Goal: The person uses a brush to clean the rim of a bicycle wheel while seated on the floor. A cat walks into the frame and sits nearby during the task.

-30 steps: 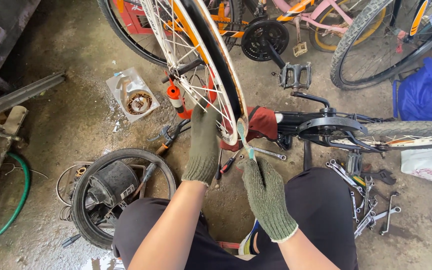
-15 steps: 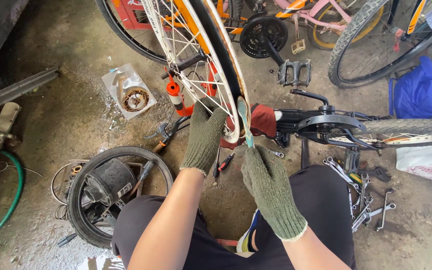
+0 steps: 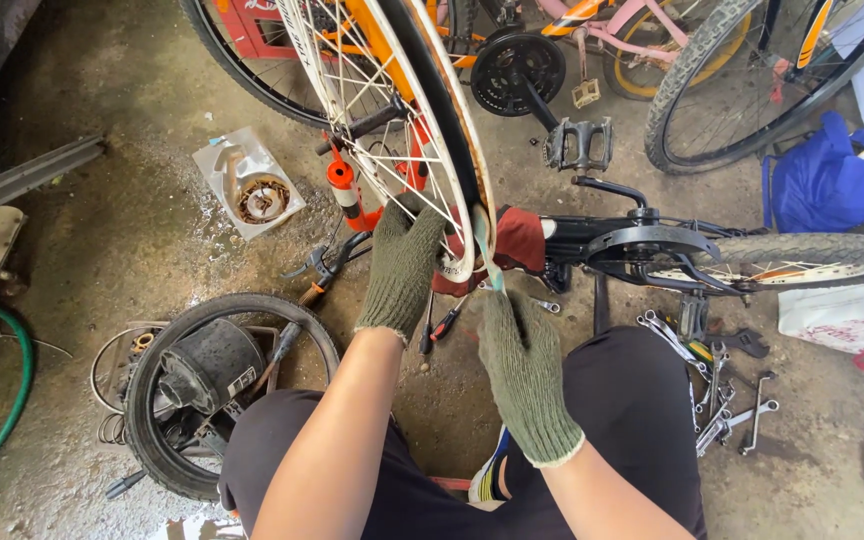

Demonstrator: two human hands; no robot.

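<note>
Both hands wear knitted olive-green work gloves, left hand (image 3: 404, 262) and right hand (image 3: 524, 362), with pale cuff edges; forearms bare, legs in black shorts.

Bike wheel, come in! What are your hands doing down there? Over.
Left hand gripping the wheel rim. Right hand pulling a pale strip at the rim's edge. Red rag sits right behind; spanners lie apart on the floor.
</note>
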